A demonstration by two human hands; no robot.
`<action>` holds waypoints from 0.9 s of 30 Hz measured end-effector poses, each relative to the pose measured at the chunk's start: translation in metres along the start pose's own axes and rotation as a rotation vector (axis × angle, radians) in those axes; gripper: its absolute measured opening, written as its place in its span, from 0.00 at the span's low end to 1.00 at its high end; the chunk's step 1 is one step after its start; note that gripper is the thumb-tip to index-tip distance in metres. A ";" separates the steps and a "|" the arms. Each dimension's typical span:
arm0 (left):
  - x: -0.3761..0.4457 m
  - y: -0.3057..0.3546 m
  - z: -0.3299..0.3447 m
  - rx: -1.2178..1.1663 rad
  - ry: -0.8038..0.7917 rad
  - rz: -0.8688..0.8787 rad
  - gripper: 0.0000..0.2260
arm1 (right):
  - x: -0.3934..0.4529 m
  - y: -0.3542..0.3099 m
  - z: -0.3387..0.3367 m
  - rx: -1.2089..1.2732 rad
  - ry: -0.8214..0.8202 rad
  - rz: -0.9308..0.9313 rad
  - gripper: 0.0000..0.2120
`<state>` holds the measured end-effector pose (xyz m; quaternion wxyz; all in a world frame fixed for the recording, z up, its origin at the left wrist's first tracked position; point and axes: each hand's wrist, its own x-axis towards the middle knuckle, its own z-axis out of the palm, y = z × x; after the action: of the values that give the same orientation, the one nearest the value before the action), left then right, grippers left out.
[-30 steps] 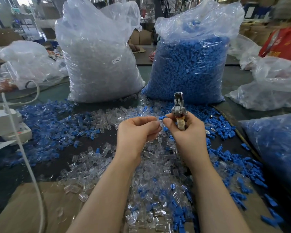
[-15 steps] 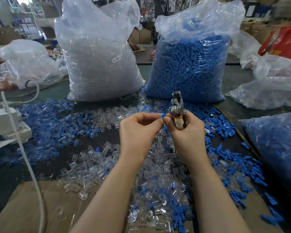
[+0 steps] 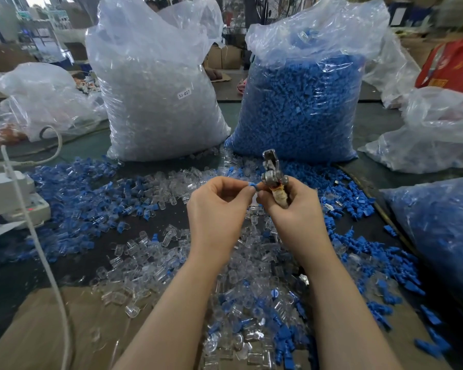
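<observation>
The left hand pinched a small blue plastic cap between thumb and fingertips, above the scattered clear and blue parts; the right hand gripped a metal pliers-type tool, upright, just beside the cap.

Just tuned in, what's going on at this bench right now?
A person's left hand pinches a small blue piece beside the fingertips of the right hand, which grips a metal hand tool pointing up. Loose clear and blue pieces lie scattered on the table below; a bag of clear pieces and a bag of blue pieces stand behind.
</observation>
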<state>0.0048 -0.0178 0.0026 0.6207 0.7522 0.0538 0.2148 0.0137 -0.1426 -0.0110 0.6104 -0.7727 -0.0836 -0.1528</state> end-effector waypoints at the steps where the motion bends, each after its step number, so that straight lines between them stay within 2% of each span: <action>1: 0.000 0.000 0.000 -0.011 -0.005 -0.005 0.07 | 0.000 0.000 -0.001 0.004 -0.004 0.003 0.05; 5: 0.001 0.001 -0.004 -0.087 -0.031 -0.010 0.06 | 0.001 0.003 -0.009 -0.071 -0.014 0.028 0.01; 8: 0.001 0.002 -0.006 -0.139 -0.053 0.009 0.06 | 0.002 0.004 -0.013 -0.231 -0.071 0.052 0.09; 10: 0.001 0.003 -0.007 -0.168 -0.074 0.029 0.06 | 0.001 0.003 -0.012 -0.294 -0.113 0.053 0.11; 27: 0.008 0.001 -0.024 -0.175 -0.244 0.135 0.07 | 0.000 0.003 -0.012 -0.367 -0.249 0.048 0.05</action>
<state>0.0024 0.0063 0.0084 0.6699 0.7176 -0.0917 0.1671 0.0132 -0.1549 -0.0112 0.4480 -0.8855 -0.1106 -0.0540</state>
